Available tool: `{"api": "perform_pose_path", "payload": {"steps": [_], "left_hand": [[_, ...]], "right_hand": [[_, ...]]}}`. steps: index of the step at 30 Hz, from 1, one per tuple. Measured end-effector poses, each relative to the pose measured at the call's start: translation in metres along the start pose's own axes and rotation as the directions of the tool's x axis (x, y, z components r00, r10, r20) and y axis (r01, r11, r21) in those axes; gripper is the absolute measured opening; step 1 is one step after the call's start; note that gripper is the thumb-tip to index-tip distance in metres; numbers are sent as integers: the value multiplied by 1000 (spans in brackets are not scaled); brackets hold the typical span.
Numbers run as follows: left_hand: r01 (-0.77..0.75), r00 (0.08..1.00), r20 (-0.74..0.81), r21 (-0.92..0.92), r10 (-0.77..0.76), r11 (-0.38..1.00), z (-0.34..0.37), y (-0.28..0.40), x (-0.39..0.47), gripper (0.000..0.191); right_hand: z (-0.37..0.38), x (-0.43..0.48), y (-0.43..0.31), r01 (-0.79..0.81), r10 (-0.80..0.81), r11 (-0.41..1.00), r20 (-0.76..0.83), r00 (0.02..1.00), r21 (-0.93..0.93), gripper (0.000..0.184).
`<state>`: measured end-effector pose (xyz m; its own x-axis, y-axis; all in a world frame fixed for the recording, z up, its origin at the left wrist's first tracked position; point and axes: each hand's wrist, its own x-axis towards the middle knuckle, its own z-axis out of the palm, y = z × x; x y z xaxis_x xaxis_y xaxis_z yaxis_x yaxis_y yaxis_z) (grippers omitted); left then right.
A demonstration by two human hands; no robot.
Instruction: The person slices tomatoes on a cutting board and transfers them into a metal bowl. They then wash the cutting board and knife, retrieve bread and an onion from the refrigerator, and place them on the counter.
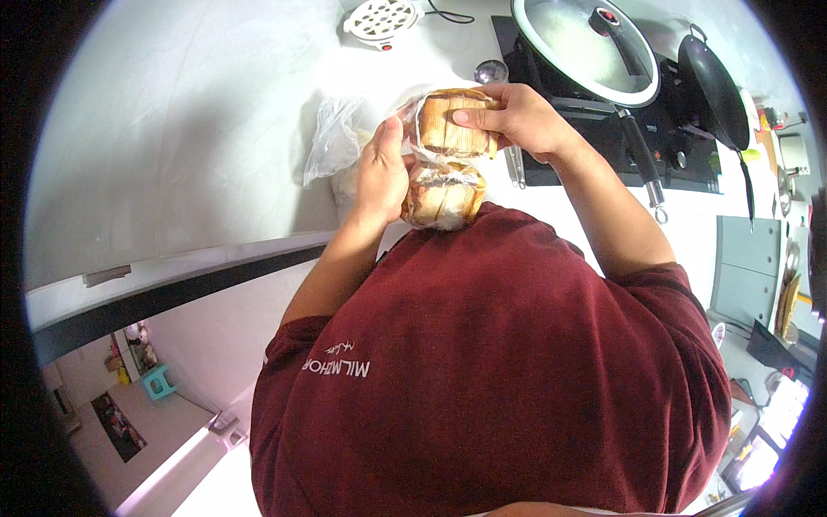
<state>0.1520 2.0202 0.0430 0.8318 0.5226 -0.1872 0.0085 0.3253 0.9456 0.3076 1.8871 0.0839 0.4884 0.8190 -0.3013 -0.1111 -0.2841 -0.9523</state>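
Note:
My right hand (523, 123) grips a squarish bundle wrapped in dried, ribbed tan leaf (449, 126), thumb on its front face. A clear plastic bag (415, 123) lies around that bundle's left side. My left hand (382, 174) holds the plastic from the left, its thumb upright. Just below, a second leaf-wrapped bundle (446, 197), still covered by clear plastic, sits close to my dark red shirt (491, 362). What supports the lower bundle is hidden. Behind my left hand, a crumpled clear plastic bag (333, 139) rests on the white counter.
A lidded pan (581, 45) with a long black handle stands on the black cooktop (562, 171) at right. Beyond it leans a dark wok (711, 90). A metal ladle (491, 71) and a white perforated appliance (382, 22) are at the back. A wall (174, 129) borders the left.

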Motion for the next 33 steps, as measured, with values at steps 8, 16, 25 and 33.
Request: {"api": "perform_pose_path", "payload": {"steps": [8,16,25,33], "left_hand": [[179,982,3,-318,-188,931,-14,-6,-3,36],[226,972,159,-443,-172,867,-22,-16,-7,34],[44,837,546,-107,22,993,-28,-5,-11,57],[-197,854,519,276,27,941,-44,-16,0,51]], "right_hand": [[-18,-5,12,-6,-6,976,55,998,216,46],[-27,-10,10,-237,106,822,269,957,518,49],[-59,-4,26,-423,62,672,524,850,608,62],[-61,-25,47,-271,-95,461,351,932,845,57]]}}
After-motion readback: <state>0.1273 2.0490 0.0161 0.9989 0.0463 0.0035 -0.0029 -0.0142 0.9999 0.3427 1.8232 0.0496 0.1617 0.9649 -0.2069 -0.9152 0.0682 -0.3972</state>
